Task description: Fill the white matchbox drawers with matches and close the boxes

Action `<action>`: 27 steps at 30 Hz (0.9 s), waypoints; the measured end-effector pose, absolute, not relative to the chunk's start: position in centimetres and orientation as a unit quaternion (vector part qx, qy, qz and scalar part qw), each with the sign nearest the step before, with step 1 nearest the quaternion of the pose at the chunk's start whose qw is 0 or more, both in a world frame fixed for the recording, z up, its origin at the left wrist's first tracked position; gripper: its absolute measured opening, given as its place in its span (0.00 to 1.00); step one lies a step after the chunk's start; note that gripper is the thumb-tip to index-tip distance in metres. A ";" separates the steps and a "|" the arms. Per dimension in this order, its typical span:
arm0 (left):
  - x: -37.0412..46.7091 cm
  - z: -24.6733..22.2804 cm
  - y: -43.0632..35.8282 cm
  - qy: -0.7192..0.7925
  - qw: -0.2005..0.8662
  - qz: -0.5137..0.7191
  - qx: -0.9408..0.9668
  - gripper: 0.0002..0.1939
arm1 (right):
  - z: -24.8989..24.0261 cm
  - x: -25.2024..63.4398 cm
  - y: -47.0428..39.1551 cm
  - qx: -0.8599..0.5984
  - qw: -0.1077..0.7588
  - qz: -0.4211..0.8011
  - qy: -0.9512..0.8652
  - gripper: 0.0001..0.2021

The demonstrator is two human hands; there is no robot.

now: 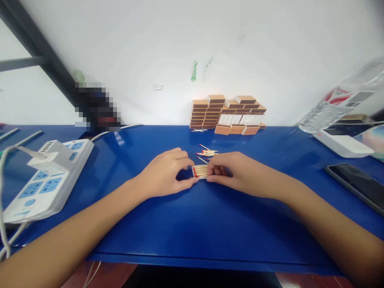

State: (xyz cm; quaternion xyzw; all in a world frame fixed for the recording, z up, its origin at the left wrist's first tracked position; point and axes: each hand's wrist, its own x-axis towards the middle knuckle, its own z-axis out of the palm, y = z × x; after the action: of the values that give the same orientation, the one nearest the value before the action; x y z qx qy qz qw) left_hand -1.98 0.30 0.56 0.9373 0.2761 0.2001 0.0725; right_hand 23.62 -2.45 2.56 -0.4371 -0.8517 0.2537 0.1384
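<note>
A small matchbox tray filled with red-tipped matches lies on the blue table between my hands. My left hand grips its left end, thumb at the near corner and index finger at the far one. Over the right end curl the closed fingers of my right hand, covering that part of the tray; whether they also pinch a match is hidden. Just beyond the tray is a loose heap of matches, heads mostly to the left.
Stacked matchboxes stand against the wall, with a few matches before them. On the left sits a power strip with cables. A phone, a white device and a plastic bottle are at the right.
</note>
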 end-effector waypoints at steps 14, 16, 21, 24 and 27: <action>-1.9 0.7 0.2 0.263 0.079 0.238 0.932 0.11 | 1.7 26.4 -0.7 -0.511 0.102 0.142 -0.841 0.08; -1.8 0.5 0.1 0.267 0.089 0.220 0.934 0.11 | 1.7 26.1 -0.8 -0.519 0.104 0.148 -0.836 0.11; -1.8 0.7 0.0 0.268 0.091 0.259 0.924 0.11 | 1.6 25.1 -1.4 -0.525 0.103 0.141 -0.833 0.10; -1.8 0.8 0.1 0.285 0.090 0.228 0.927 0.11 | 1.6 25.2 -1.5 -0.526 0.081 0.136 -0.836 0.09; -1.8 0.7 0.2 0.302 0.099 0.197 0.928 0.11 | 1.9 25.2 -1.4 -0.522 0.110 0.128 -0.836 0.10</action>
State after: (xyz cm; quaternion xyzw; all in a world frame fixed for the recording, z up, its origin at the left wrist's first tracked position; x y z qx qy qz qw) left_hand -1.82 0.18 0.68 0.9276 0.3019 0.1967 0.0987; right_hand 25.24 -1.38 1.86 -0.5219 -0.8361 0.1278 0.1103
